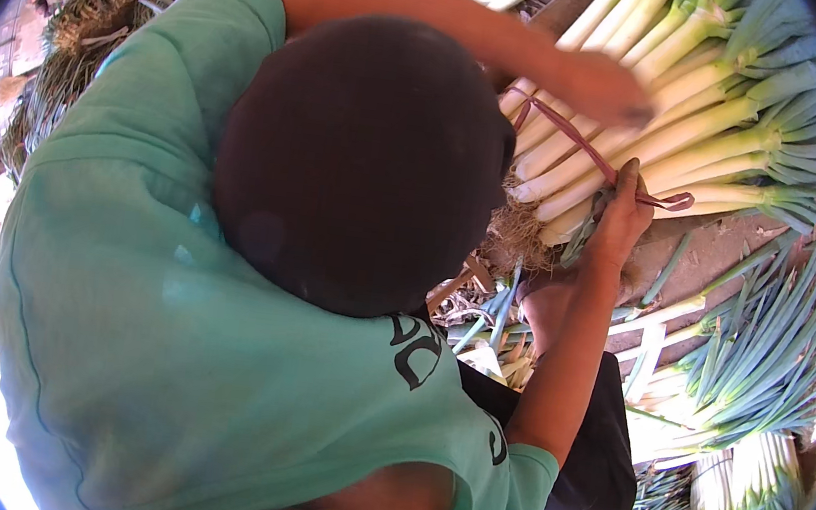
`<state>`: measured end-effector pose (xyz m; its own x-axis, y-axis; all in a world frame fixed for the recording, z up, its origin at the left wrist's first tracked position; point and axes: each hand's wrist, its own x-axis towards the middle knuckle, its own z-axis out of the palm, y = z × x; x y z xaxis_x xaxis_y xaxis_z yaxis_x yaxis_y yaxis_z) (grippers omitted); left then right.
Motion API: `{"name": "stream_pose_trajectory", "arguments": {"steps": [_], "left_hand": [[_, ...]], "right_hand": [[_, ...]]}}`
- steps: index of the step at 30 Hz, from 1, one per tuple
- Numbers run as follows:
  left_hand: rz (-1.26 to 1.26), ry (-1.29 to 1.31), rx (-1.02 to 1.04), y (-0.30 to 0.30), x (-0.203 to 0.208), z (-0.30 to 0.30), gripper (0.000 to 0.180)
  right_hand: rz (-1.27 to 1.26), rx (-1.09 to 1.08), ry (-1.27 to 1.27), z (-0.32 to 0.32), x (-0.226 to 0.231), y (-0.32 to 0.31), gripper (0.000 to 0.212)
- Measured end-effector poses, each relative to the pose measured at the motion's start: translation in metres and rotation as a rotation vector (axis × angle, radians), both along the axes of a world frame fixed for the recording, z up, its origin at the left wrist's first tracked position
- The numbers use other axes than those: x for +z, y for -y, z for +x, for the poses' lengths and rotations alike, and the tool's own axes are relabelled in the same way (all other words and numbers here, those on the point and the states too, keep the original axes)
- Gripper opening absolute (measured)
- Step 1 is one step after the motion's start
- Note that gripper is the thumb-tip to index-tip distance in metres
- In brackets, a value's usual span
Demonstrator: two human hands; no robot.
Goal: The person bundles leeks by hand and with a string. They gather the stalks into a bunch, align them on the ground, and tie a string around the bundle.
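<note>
A thick bundle of long green onions (688, 141) lies to the right, white stalks toward me and root ends (521, 233) nearest. A reddish-brown tie strap (582, 141) crosses over the stalks. My right hand (627, 202) is closed on this strap by the bundle's near edge, and a short loop of it sticks out past the fingers. Above the stalks, my left hand (616, 92) is blurred by motion, so its fingers cannot be read. Whether it has hold of the strap is not visible.
A large dark rounded shape (363, 164), seemingly my knee, covers the middle. More green onions (758, 365) lie at the right, with further bundles (743, 495) below them. Roots and leaf scraps (467, 307) litter the ground. Another rooty pile (79, 46) is at the far left.
</note>
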<state>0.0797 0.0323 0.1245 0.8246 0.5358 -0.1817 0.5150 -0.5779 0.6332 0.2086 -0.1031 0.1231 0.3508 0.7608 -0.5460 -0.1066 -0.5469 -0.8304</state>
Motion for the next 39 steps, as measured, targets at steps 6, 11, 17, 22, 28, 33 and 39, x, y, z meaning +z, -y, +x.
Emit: {"name": "stream_pose_trajectory", "arguments": {"steps": [6, 11, 17, 22, 28, 33, 39], "left_hand": [[0.286, 0.215, -0.273, 0.047, -0.012, -0.034, 0.026], [-0.032, 0.264, 0.093, 0.055, -0.015, -0.04, 0.019], [-0.553, 0.073, 0.737, 0.002, -0.003, -0.061, 0.017], [-0.526, 0.191, 0.584, -0.033, 0.021, -0.056, 0.018], [-0.805, 0.294, 0.354, -0.015, 0.008, -0.049, 0.021], [-0.8, 0.413, 0.136, 0.036, -0.015, -0.022, 0.025], [-0.573, 0.448, 0.2, 0.054, -0.036, -0.004, 0.024]], "right_hand": [[-0.01, 0.027, 0.055, 0.002, -0.013, 0.001, 0.036], [0.027, 0.058, 0.203, 0.001, -0.011, 0.001, 0.035], [0.04, 0.138, 0.139, 0.008, -0.007, 0.008, 0.023], [-0.009, 0.0, 0.003, 0.001, -0.004, 0.006, 0.019], [-0.034, 0.062, 0.078, 0.002, -0.013, 0.007, 0.022], [0.023, 0.239, 0.357, 0.0, -0.013, 0.01, 0.023], [0.041, 0.333, 0.471, -0.003, -0.011, 0.002, 0.028]]}}
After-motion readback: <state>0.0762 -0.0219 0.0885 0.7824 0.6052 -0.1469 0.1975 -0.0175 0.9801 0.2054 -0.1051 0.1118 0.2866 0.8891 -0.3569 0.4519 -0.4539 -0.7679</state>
